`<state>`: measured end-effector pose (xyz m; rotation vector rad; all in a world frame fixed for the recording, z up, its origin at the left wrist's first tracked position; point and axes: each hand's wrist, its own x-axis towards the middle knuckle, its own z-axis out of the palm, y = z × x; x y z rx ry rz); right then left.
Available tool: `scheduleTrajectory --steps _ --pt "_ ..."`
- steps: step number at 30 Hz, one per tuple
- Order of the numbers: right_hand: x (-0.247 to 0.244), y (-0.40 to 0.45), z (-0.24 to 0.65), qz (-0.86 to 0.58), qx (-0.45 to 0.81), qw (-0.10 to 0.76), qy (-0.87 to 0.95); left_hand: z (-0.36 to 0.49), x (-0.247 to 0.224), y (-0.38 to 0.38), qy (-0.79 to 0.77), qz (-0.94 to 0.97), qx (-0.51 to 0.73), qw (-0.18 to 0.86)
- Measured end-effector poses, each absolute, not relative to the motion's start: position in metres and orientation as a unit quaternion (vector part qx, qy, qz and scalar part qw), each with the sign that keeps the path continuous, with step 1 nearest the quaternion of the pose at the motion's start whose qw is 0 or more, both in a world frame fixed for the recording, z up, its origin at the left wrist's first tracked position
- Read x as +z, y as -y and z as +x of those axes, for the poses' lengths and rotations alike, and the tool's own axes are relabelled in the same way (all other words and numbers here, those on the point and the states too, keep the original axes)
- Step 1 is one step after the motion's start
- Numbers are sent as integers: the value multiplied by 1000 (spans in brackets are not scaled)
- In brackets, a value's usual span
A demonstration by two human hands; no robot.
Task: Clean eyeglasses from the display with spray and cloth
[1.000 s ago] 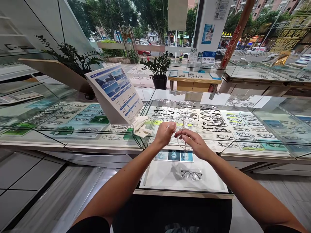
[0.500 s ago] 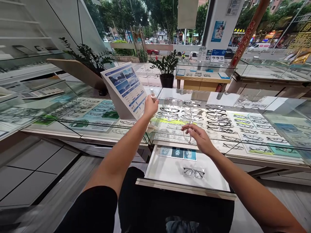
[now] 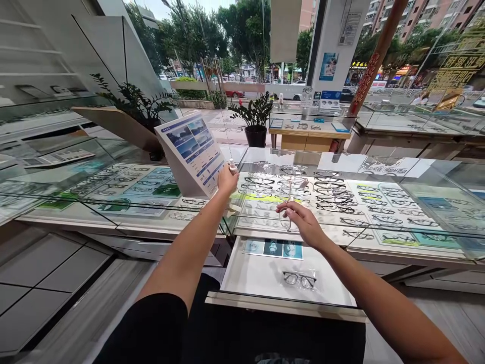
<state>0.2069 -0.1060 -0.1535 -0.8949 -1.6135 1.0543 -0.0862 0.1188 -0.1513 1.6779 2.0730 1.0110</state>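
My left hand [image 3: 227,180] is closed around a small clear bottle [image 3: 232,165], whose top pokes out above the fingers, beside a standing printed board [image 3: 197,151]. In my right hand [image 3: 299,216] a pair of thin-framed glasses [image 3: 290,192] is pinched between thumb and fingers, held on end above the near edge of the glass display case. Below, an open drawer [image 3: 257,273] holds dark-framed glasses [image 3: 299,279] in a clear bag and a strip of blue pictures [image 3: 273,248].
Rows of glasses [image 3: 333,194] lie inside the glass case. Potted plants [image 3: 255,121] stand behind it, one at centre and one at left. A second display table [image 3: 308,134] is by the window. The drawer front [image 3: 284,307] sticks out near my body.
The view has tilted up slightly, so the case and drawer sit lower in the picture. Both hands keep their holds, with little movement relative to the case.
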Motion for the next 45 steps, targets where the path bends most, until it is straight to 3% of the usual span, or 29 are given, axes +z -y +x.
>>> scheduleTrajectory --steps 8,12,17,21,30,35,38,45 --pt "-152 107 207 -371 432 488 662 -82 -146 -88 -697 598 377 122" --pt "-153 107 206 -369 429 490 663 -82 -138 -51 -637 646 421 13" --pt "-156 107 206 -366 428 488 667 -97 -139 -20 -630 736 217 -115" --pt "-157 107 205 -364 429 487 668 -112 -149 -14 -656 749 54 -77" --pt "-159 107 205 -366 423 486 671 -126 -151 -14 -671 740 23 -25" --pt "-158 107 204 -369 421 487 671 -129 -146 -8 -683 728 56 1" --pt "-157 108 204 -373 416 487 672 -131 -139 -3 -684 713 149 31" --pt "-155 107 204 -377 409 487 673 -121 -120 0 -637 592 424 253"
